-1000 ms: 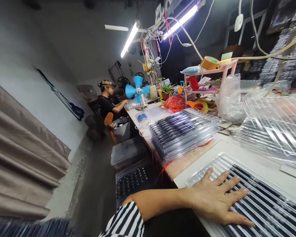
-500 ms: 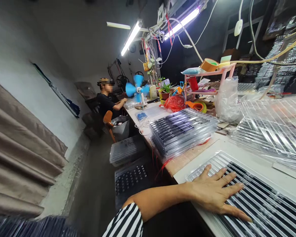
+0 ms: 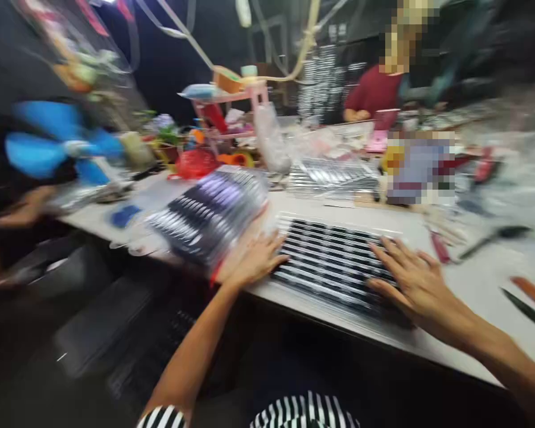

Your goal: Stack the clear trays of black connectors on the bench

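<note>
A clear plastic tray (image 3: 327,261) with rows of black strips lies in front of me at the table's edge; more layers seem to sit under it. At its left end is my left hand (image 3: 256,258), fingers stretched out and touching the side. My right hand (image 3: 412,279) rests on the right end, fingers spread over the rows. To the left, a stack of similar ribbed trays (image 3: 209,208) with dark contents stands close to my left hand. Motion blur softens the view.
A blue fan (image 3: 66,142) stands at the left, near another person's arm (image 3: 27,208). Behind are a pink rack (image 3: 232,95), a red plastic bag (image 3: 196,163) and further clear trays (image 3: 334,175). A knife (image 3: 528,306) lies at the right. Across the table is a person in dark red (image 3: 377,92).
The view has swung to the right. My left hand has gone from lying flat on top of the tray to its left end. My right hand now shows on the right end.
</note>
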`<state>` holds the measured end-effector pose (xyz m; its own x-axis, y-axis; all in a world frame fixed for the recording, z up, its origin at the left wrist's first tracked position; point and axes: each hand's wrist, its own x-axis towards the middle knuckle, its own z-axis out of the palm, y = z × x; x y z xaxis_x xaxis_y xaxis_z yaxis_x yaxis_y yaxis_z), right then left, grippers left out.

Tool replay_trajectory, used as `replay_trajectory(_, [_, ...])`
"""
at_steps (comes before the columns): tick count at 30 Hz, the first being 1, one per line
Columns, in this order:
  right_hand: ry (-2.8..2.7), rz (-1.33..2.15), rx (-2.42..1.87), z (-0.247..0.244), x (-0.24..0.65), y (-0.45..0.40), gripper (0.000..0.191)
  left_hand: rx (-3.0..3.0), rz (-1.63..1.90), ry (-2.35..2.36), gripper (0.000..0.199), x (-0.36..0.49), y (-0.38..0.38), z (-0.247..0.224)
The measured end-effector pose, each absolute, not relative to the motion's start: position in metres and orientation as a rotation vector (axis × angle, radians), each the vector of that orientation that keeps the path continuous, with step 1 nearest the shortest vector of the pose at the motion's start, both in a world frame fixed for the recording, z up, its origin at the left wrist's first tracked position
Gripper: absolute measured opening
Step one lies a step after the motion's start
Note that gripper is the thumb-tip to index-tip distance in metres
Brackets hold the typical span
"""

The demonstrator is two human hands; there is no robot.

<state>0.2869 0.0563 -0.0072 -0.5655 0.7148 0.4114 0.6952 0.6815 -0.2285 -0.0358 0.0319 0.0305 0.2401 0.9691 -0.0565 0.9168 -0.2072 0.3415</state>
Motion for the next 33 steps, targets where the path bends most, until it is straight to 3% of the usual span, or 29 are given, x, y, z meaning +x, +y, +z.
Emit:
replay_trajectory(6, [-2.575,-0.081,-1.401,-0.012,0.268,0.074,0.056,2.313,0.433,1.629,0.067,-0.060,0.050,0.006])
replay_trajectory(11, [-2.451,-0.138,-1.608,-0.006,0.262,0.064,0.040,2.304,0.678,1.570,0.056,-0.069,0.050,-0.015])
replay_trajectory(21, [-2.097,-0.161,-2.047,-0.008,0.246,0.059,0.042,2.254,0.879,1.542,0.051,-0.078,0.054,-0.035])
replay_trajectory(26, [-2.073,-0.097,-2.017,-0.005,0.244,0.058,0.041,2.261,0.866,1.591,0.053,-0.074,0.057,-0.030])
replay_trajectory(33, [-2.184,0.139,-1.621,-0.009,0.302,0.031,0.044,2.352,0.692,1.434,0.048,-0.089,0.033,-0.013])
